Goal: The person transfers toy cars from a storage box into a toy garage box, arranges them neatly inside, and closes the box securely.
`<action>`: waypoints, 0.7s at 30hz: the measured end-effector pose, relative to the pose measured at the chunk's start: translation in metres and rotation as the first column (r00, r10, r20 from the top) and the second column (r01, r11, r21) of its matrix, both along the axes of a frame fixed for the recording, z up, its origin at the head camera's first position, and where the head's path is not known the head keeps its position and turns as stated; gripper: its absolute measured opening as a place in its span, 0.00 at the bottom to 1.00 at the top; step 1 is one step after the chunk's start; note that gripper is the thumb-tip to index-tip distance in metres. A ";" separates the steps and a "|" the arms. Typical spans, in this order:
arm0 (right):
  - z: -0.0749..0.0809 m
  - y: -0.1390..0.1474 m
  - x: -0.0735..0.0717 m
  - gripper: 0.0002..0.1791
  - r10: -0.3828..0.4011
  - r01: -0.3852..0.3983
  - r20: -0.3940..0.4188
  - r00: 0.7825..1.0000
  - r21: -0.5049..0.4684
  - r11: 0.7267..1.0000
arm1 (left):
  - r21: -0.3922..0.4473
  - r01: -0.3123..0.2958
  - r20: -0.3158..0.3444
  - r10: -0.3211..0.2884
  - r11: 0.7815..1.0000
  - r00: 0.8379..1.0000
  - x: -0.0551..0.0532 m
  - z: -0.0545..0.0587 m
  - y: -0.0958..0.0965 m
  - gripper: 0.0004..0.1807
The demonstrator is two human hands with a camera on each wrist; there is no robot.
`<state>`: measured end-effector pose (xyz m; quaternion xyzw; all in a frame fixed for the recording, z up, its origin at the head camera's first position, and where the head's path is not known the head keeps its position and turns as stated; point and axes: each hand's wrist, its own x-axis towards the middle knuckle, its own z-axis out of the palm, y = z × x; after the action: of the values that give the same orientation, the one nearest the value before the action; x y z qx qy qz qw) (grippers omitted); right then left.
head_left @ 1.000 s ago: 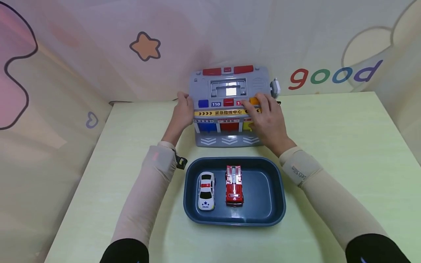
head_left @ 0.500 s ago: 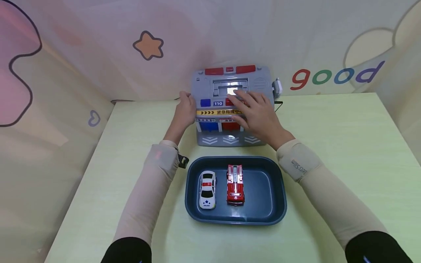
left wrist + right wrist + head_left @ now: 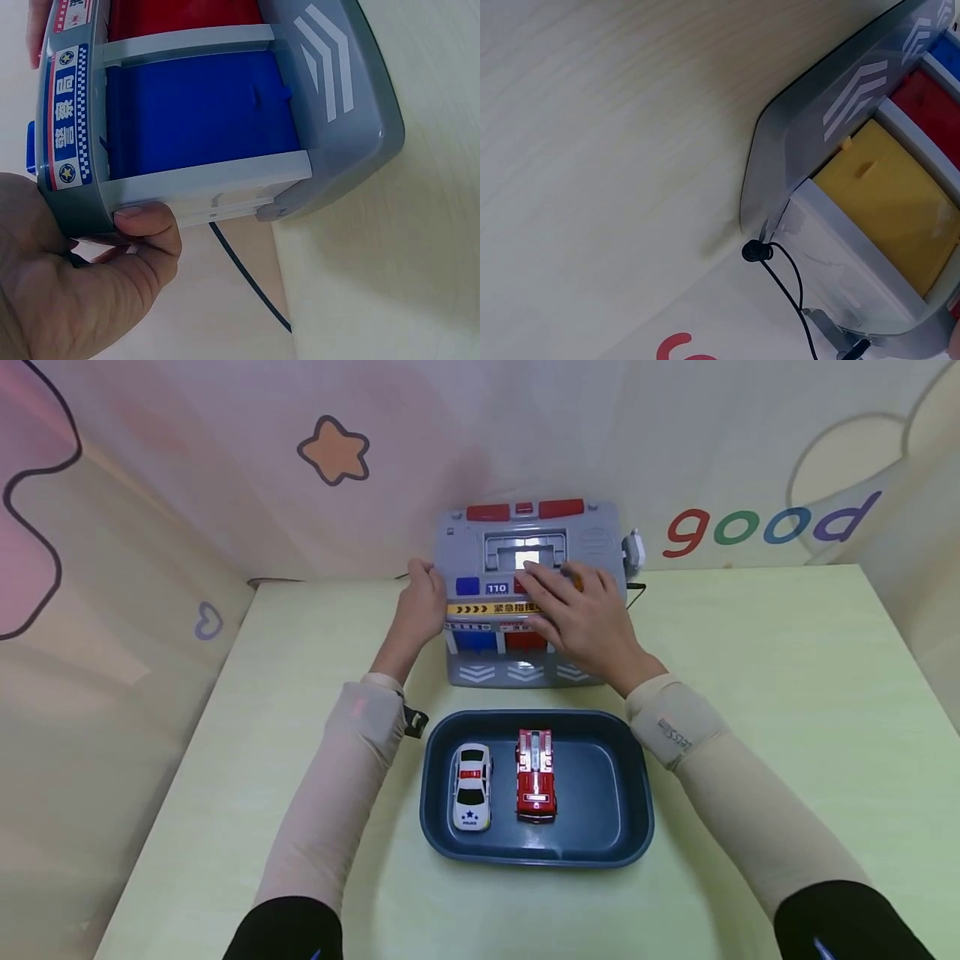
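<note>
A grey toy garage (image 3: 453, 539) stands at the back of the table, with a blue door (image 3: 199, 112), a red door (image 3: 525, 641) and a yellow door (image 3: 889, 202), all down. My left hand (image 3: 420, 610) grips its left side, thumb curled over the front edge in the left wrist view. My right hand (image 3: 600, 627) lies over the right half of the front, fingers extended. Its index fingertip is right at the red button (image 3: 519, 587), and the hand partly hides the orange button (image 3: 577, 583). The blue button (image 3: 467, 586) shows uncovered.
In front of the garage sits a dark blue tray (image 3: 537, 857) with a white toy police car (image 3: 471, 787) and a red toy fire truck (image 3: 536, 777) in it. A black cord (image 3: 787, 292) hangs at the garage's right side. A printed cloth (image 3: 225, 460) backs the table.
My right hand has moved left across the garage front, from near the orange button to the red button. My left hand keeps its grip, and the cars have not moved in the tray.
</note>
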<state>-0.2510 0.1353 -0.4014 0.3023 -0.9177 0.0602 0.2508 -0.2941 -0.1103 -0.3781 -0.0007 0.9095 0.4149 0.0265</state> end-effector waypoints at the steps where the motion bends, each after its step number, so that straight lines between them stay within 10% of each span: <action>1: 0.000 0.000 0.000 0.34 -0.002 0.002 0.001 1.000 0.004 1.000 | 0.000 0.000 0.003 0.000 1.000 1.000 0.000 0.000 0.000 0.23; 21: -0.001 0.001 0.000 0.34 -0.012 0.012 0.006 1.000 0.026 1.000 | -0.007 -0.015 0.016 0.015 1.000 1.000 0.001 0.001 0.000 0.22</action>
<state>-0.2513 0.1361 -0.4022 0.2998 -0.9210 0.0476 0.2441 -0.2935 -0.1098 -0.3774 -0.0109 0.9106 0.4119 0.0309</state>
